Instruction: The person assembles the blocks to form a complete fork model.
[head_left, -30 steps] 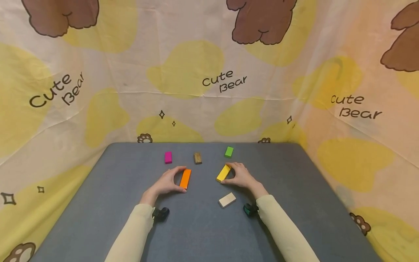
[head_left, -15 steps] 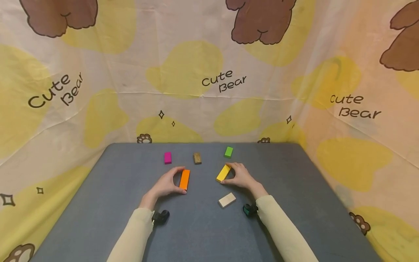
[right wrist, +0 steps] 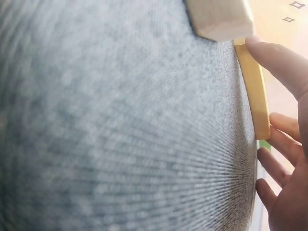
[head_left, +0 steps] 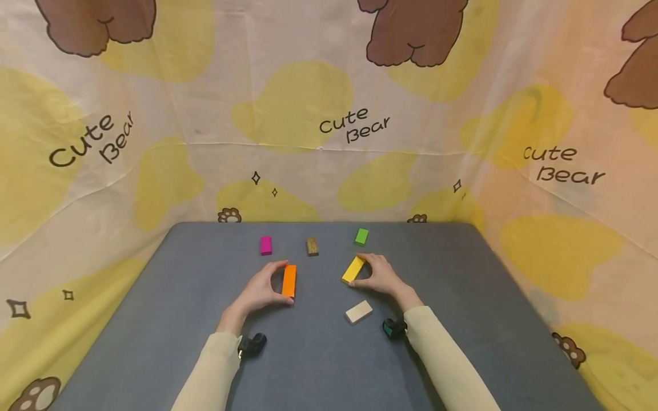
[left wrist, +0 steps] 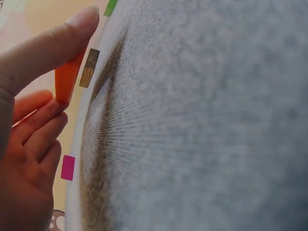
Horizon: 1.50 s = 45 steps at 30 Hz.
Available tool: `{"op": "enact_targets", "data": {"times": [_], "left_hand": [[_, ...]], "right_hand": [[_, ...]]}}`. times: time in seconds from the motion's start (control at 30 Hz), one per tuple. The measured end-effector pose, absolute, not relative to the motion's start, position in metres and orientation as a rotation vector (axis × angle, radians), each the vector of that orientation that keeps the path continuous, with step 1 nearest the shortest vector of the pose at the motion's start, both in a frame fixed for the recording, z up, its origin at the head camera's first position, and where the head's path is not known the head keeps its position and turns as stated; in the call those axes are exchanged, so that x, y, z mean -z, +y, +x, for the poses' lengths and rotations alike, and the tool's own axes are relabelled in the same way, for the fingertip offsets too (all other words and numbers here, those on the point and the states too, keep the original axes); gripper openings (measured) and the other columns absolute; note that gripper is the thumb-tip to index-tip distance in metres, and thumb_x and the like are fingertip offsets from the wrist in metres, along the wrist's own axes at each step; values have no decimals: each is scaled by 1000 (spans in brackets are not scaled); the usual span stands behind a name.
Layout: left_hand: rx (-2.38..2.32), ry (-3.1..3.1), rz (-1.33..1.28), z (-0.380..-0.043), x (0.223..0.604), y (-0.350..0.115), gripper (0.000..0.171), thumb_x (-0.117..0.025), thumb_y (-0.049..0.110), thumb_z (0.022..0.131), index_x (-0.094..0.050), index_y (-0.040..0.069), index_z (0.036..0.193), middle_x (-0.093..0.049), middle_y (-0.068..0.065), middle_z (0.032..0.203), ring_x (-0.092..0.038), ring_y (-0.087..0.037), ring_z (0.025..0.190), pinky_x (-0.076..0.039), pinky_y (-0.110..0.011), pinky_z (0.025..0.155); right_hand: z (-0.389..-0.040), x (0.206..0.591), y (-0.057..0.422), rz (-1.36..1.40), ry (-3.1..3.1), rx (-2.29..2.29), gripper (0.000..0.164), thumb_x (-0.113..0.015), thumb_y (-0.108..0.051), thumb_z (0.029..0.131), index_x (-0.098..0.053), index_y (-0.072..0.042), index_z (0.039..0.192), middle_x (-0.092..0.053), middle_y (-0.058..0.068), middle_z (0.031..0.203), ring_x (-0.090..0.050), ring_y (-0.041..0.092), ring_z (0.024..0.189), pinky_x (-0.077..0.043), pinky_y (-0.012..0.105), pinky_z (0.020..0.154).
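Observation:
An orange block (head_left: 289,281) is pinched lengthwise by my left hand (head_left: 260,288), thumb at its near end and fingers at its far end. The left wrist view shows the same orange block (left wrist: 67,79) tilted between thumb and fingertips, close over the cloth. My right hand (head_left: 382,275) spans a yellow block (head_left: 353,270), with the thumb at the near end and the fingers at the far one. In the right wrist view this yellow block (right wrist: 254,91) lies along the table surface. A pale wooden block (head_left: 358,312) lies just in front of the right hand.
Toward the back of the grey table (head_left: 308,365) lie a magenta block (head_left: 265,245), a brown wood-grain block (head_left: 312,246) and a green block (head_left: 361,237). A printed bear curtain (head_left: 288,114) hangs behind and at both sides.
My left hand and the orange block have shifted slightly left, and the block has turned a little straighter. The right hand and the yellow block stay in place; the view has moved slightly.

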State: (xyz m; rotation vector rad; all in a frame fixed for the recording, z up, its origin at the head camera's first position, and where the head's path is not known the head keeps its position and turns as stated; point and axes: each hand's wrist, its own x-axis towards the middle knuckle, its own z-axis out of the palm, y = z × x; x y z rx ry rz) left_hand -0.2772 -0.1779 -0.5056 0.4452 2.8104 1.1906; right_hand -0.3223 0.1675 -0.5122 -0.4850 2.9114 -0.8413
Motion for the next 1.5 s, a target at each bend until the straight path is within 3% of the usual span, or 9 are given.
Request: {"op": "enact_targets", "data": {"times": [0.9, 1.5], "left_hand": [[-1214, 2844, 507, -261, 503, -163, 100, -91, 38, 59, -44, 15, 143, -51, -4, 137, -51, -28, 128, -42, -54, 109], [-1237, 2803, 529, -256, 504, -149, 99, -92, 39, 58, -46, 16, 143, -51, -3, 135, -51, -27, 128, -42, -53, 110]], "right_hand": [[-324, 513, 169, -468, 2912, 844, 90, -77, -53, 73, -41, -17, 147, -48, 8, 147, -38, 32, 139, -35, 56, 114], [-321, 510, 167, -453, 2902, 850, 89, -77, -53, 74, -41, -17, 146, -47, 8, 147, -38, 32, 138, -35, 57, 113]]}}
